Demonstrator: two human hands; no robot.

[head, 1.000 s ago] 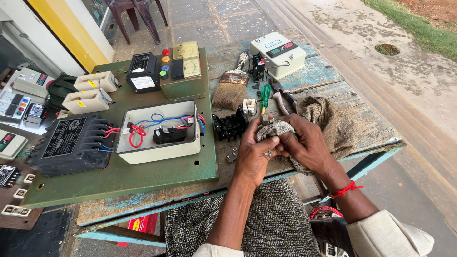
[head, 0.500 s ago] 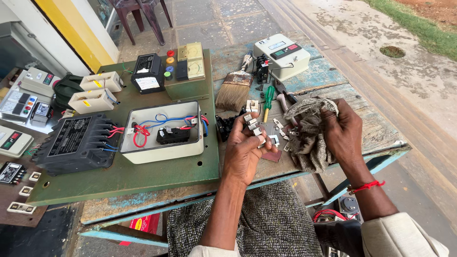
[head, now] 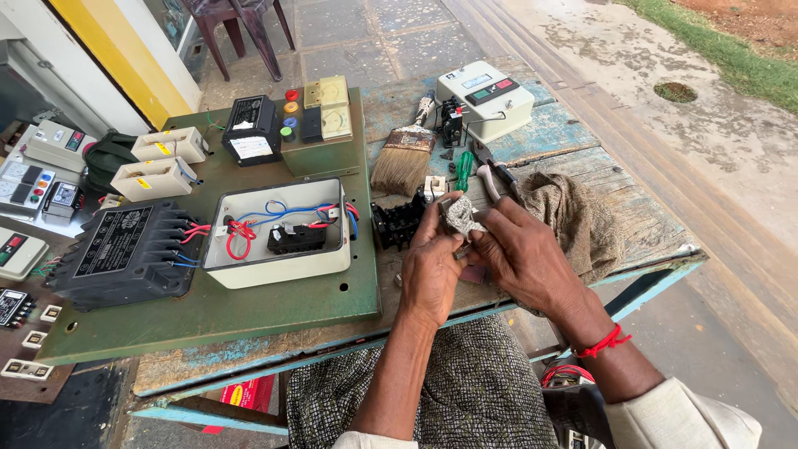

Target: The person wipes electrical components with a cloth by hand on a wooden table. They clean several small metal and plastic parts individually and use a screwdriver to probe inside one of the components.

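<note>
Head view: half a second ago the right hand point(head: 532, 258) was out at the right of the frame gripping the brown rag point(head: 573, 216), while the left hand point(head: 432, 266) alone held a small metal part. Now both hands have come together at centre frame, and a fold of grey cloth point(head: 462, 214) is pinched around that part between the fingers of both. The rag lies on the table point(head: 582, 141), just right of the hands. It looks like wiping has resumed. The open white box point(head: 278, 237) with red and blue wires sits left of centre, a paintbrush point(head: 405, 154) above the hands.
</note>
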